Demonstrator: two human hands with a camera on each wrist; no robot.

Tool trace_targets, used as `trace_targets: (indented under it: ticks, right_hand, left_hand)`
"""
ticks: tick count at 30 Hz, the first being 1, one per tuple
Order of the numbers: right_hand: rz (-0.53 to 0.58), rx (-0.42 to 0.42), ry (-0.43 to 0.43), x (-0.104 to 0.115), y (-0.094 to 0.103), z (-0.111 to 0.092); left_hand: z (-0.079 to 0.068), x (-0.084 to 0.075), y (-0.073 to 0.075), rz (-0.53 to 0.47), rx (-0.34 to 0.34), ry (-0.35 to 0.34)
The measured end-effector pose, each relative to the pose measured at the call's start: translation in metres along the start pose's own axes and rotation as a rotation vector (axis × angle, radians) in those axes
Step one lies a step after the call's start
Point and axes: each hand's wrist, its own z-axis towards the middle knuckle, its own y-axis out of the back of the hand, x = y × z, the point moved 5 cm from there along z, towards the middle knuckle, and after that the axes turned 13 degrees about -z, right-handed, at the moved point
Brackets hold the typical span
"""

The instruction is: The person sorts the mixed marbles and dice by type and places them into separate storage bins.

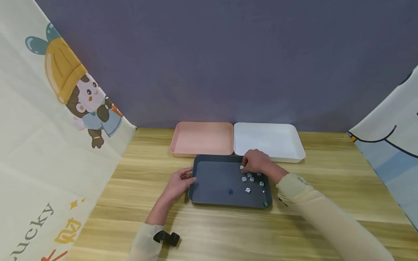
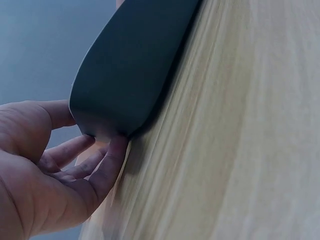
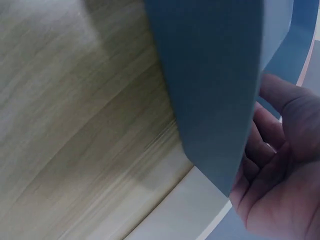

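Note:
A dark grey tray (image 1: 215, 181) lies on the table, with several white dice (image 1: 248, 190) spread over its right half. My left hand (image 1: 179, 184) grips the tray's left edge, thumb at the rim and fingers against the outer wall, as the left wrist view (image 2: 55, 165) also shows. At the tray's back right, my right hand (image 1: 258, 161) reaches in with curled fingers and pinches a white die (image 1: 242, 167) at the fingertips. In the right wrist view the tray wall (image 3: 215, 90) hides those fingertips. A small blue piece (image 1: 230, 192) and a green piece (image 1: 265, 204) lie near the front.
Behind the grey tray a pink tray (image 1: 202, 137) and a white tray (image 1: 267, 139) stand side by side. The wooden table (image 1: 212, 232) ends at a dark backdrop (image 1: 209, 65). Printed cloths hang at left (image 1: 39, 127) and right.

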Motion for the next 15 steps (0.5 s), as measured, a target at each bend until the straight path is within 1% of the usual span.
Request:
trace_targets:
  ticks: [5, 8, 11, 15]
  right_hand:
    - [0.012, 0.004, 0.012, 0.001, 0.000, 0.002]
    - [0.013, 0.002, 0.003, 0.000, 0.000, 0.001]
    - [0.023, 0.003, 0.020, -0.001, 0.000, -0.001]
    - [0.038, -0.009, 0.060, 0.000, 0.005, -0.003]
  left_hand:
    - [0.001, -0.001, 0.001, -0.003, -0.009, -0.011]
    - [0.000, -0.002, 0.001, -0.009, -0.003, -0.019]
    - [-0.006, -0.006, -0.001, -0.017, 0.014, -0.019]
    - [-0.017, -0.019, -0.004, -0.013, 0.025, -0.015]
